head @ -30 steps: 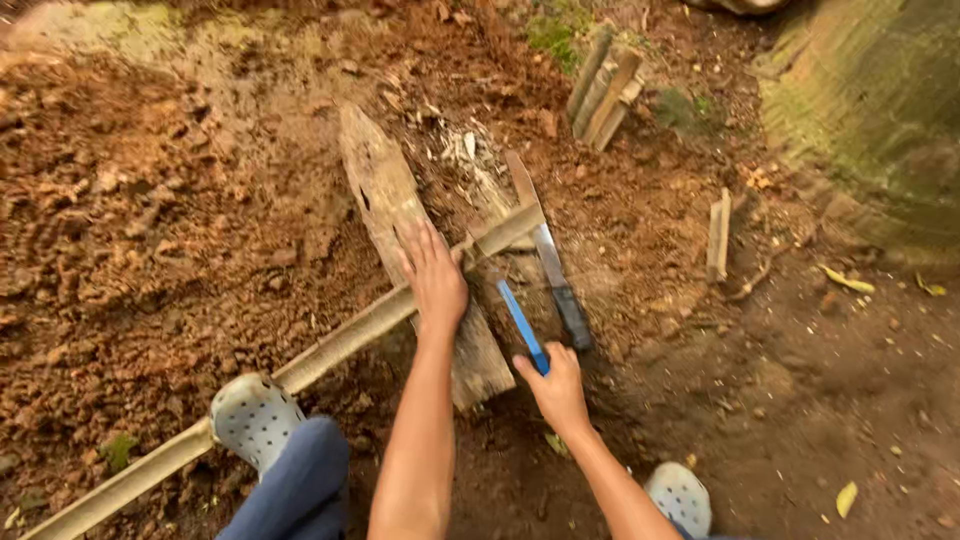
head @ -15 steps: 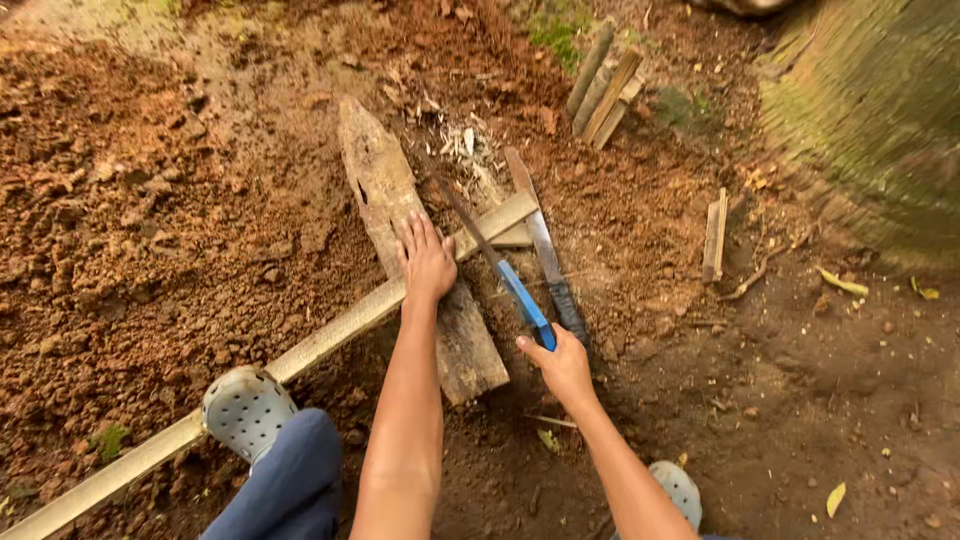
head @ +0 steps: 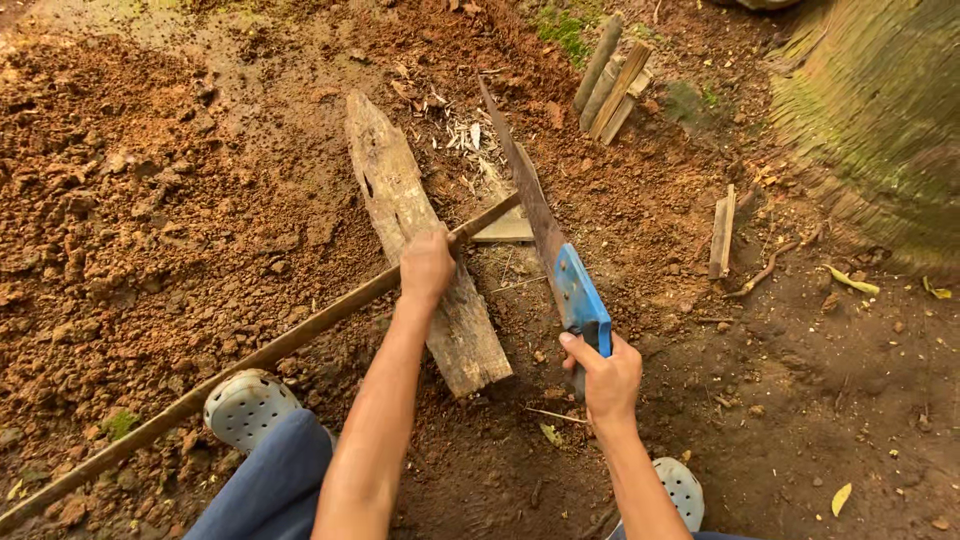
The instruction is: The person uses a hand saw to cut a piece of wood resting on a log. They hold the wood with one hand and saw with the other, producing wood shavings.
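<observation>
Loose clumpy red-brown soil [head: 130, 200] at far left, dry and crumbly. Long thin stick [head: 250, 360], straight and bark-brown, running from lower left up to centre, laid across weathered plank [head: 420, 250]. Plank grey, cracked, rough-grained, pointed at far end, flat on ground. Pale perforated clog [head: 245, 405] and blue trouser leg just beside stick. Left hand [head: 428, 265] closed round stick, pressing it down onto plank. Pale wood chips [head: 465, 135] scattered beyond plank. Right hand [head: 605, 375] closed on blue handle of hand saw [head: 545, 225], blade long, dull, rusty-looking, tilted up off ground, tip pointing away, not on stick. Second clog [head: 680, 490] at bottom. Bundle of short cut stakes [head: 610, 80] upper right, one short piece [head: 722, 230] lying apart. Mossy trunk [head: 880, 120] at right edge.

For a clean cut, judged: keep stick pinned hard against plank close to cut line, set blade square just past plank edge, start with light strokes, keep fingers clear of teeth.
</observation>
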